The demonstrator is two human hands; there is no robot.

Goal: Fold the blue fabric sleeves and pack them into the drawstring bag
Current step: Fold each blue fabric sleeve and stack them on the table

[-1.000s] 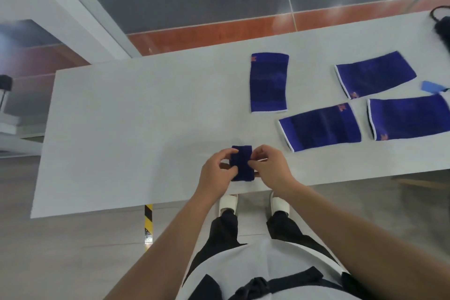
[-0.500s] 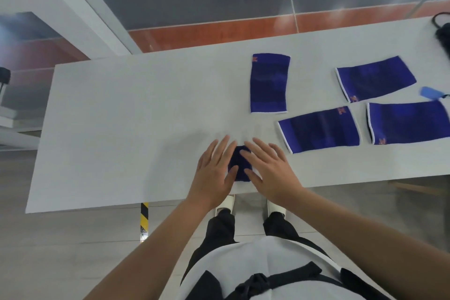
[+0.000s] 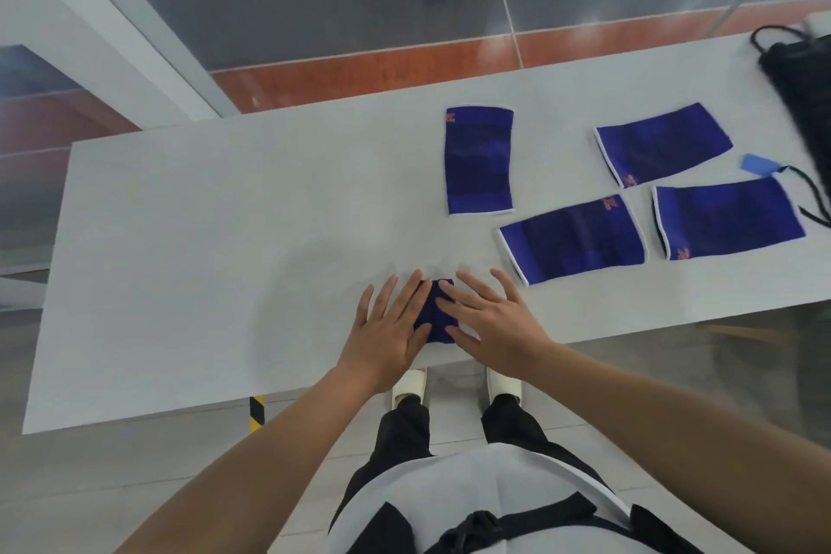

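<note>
Head view looks down on a black drawstring bag (image 3: 805, 81) lying at the far right end of a long white table (image 3: 202, 261), partly cut off by the frame edge; what it holds cannot be told. A small light-blue tag (image 3: 760, 163) on a black cord lies just beside it.

A folded blue fabric sleeve (image 3: 435, 310), a small dark-blue bundle with a crease down its middle, sits at the near edge of the table, directly in front of the person. Four more blue fabric sleeves lie flat and unfolded to the right, each with a white hem and a small orange mark: an upright one (image 3: 479, 160), a tilted far one (image 3: 663, 142), a near one (image 3: 573, 238) and a rightmost one (image 3: 728, 223).

Both hands lie flat, palms down, fingers straight and spread. The left hand (image 3: 389, 328) presses the bundle's left side, the right hand (image 3: 492, 326) its right side, fingertips nearly meeting over it.
</note>
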